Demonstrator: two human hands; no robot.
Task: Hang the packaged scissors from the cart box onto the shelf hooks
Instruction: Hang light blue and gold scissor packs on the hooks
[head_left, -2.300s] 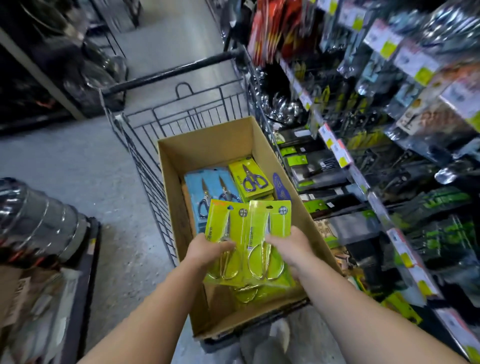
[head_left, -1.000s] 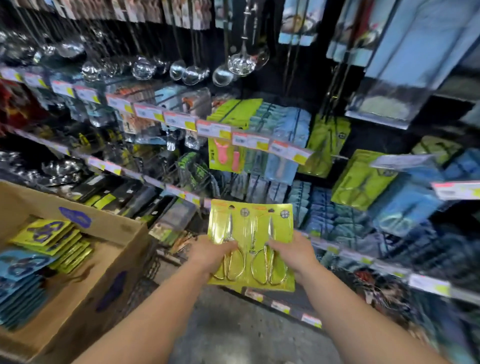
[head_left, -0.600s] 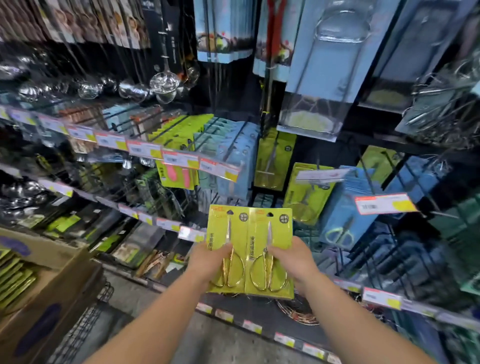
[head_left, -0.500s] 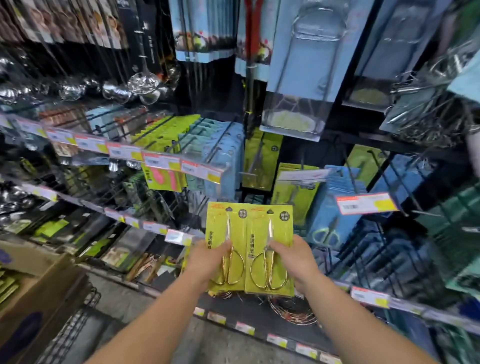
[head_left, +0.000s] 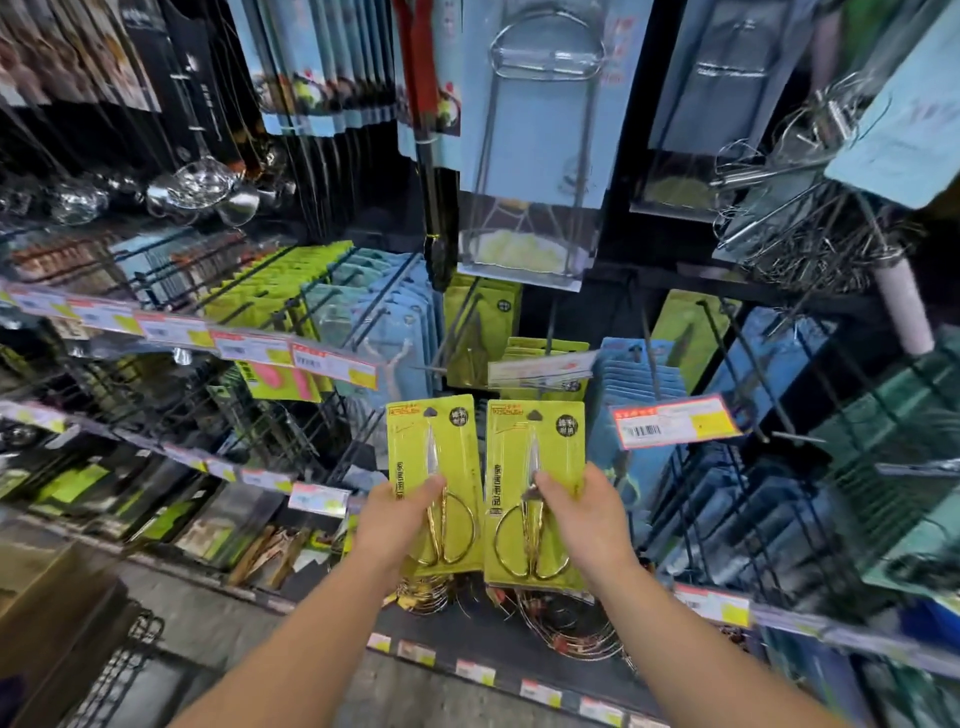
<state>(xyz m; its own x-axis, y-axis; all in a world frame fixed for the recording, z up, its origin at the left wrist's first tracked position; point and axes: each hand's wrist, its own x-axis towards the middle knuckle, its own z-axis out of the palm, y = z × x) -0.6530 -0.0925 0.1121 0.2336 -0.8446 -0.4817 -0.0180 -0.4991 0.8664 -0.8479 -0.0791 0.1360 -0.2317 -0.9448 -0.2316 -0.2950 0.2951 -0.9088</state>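
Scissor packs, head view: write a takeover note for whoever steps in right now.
Left hand holds one yellow-green scissor pack; right hand holds a second pack, side by side, upright, before the shelf.
Done: both packs are at the shelf.
Left: neither is on a hook. Matching yellow-green packs hang just above; thread each hang hole onto that hook, then take more from the cart box.

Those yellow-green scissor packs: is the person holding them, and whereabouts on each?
Yes, one each. The left hand grips the left pack at its lower left edge; the right hand grips the right pack at its lower right edge.
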